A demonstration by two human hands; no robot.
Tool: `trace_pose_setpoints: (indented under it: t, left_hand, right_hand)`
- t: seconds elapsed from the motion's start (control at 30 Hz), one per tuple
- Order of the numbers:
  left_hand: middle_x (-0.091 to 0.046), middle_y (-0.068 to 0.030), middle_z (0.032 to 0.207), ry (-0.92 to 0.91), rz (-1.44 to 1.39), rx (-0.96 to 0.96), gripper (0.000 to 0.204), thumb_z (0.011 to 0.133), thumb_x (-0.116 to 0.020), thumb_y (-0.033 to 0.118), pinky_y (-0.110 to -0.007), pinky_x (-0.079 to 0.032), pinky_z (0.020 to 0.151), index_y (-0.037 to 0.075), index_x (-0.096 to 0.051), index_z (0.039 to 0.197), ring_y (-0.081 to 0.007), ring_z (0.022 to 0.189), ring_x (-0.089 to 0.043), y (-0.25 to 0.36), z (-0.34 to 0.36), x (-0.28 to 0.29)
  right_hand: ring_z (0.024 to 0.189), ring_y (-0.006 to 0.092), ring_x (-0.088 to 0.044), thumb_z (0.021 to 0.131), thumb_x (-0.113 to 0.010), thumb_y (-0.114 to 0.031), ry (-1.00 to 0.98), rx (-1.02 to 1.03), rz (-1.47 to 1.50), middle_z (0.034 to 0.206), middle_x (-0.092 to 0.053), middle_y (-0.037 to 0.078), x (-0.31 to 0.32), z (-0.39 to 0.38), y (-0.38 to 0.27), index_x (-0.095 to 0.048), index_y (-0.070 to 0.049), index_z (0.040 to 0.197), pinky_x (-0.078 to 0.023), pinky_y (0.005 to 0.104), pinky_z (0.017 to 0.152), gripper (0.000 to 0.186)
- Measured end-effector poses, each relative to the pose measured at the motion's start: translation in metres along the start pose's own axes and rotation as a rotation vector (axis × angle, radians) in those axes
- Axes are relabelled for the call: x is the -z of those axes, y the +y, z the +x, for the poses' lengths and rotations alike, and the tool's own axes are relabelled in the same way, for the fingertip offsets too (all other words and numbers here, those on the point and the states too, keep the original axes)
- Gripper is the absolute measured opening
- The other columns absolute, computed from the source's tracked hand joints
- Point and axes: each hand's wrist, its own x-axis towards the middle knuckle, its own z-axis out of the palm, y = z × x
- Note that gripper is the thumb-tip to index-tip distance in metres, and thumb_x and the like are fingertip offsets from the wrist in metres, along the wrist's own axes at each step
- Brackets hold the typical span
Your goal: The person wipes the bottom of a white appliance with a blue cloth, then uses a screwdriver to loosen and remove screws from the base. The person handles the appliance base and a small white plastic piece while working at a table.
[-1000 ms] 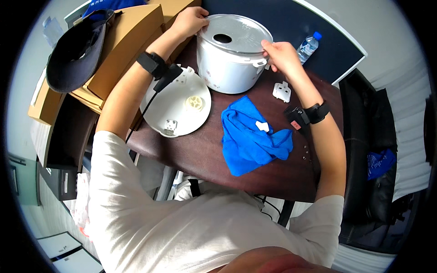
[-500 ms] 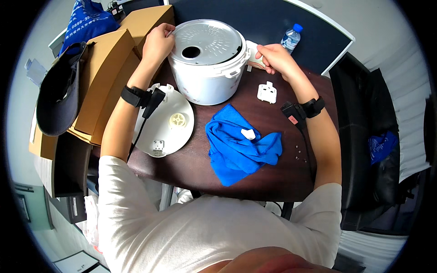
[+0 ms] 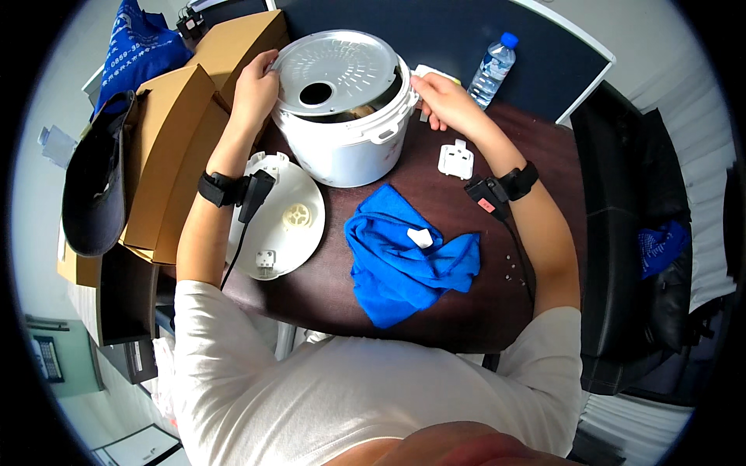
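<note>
Both hands on the cooker's inner plate, top centre of frame.

I read this as the step of lifting the round perforated metal plate (image 3: 334, 71) at the cooker (image 3: 350, 132) mouth: it sits tilted on the rim. Left hand (image 3: 255, 89) pinches the plate's left edge; right hand (image 3: 441, 99) is curled at the right rim, fingers together, exact grip I can't tell. My judgement: next move needs an even lift, both sides level. Cooker is glossy white plastic, round. Outward: white domed lid (image 3: 281, 225) lower left, small white clip (image 3: 455, 159) right, crumpled blue cloth (image 3: 406, 264) centre on the dark table (image 3: 326, 295), cardboard boxes (image 3: 167, 155) left, bottle (image 3: 493, 68) upper right.
</note>
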Motion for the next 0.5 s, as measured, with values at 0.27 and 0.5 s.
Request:
trace_pose_setpoints:
  t: [0.27,0.5]
  left_hand:
    - [-0.059,-0.0175,0.123,-0.042,-0.043,0.155,0.043,0.088,-0.045,0.004,-0.028,-0.046,0.086,-0.005,-0.051,0.129,-0.0215,0.104,-0.059,0.025,-0.009,0.001]
    - [-0.062,-0.0205,0.116,0.034,0.046,0.070,0.045,0.083,-0.047,0.003,-0.030,-0.047,0.085,-0.009,-0.052,0.127,-0.0232,0.099,-0.061,0.005,-0.001,-0.003]
  right_hand:
    - [0.040,0.0135,-0.056,0.092,-0.036,-0.065,-0.118,-0.190,0.112,0.054,-0.053,0.004,-0.015,-0.027,-0.007,-0.059,0.004,0.079,-0.043,0.0235,0.034,0.074]
    - [0.049,0.0139,-0.058,0.093,-0.036,-0.063,-0.099,-0.195,0.197,0.081,-0.056,0.010,-0.025,-0.037,-0.011,-0.050,0.002,0.094,-0.047,0.0238,0.039,0.066]
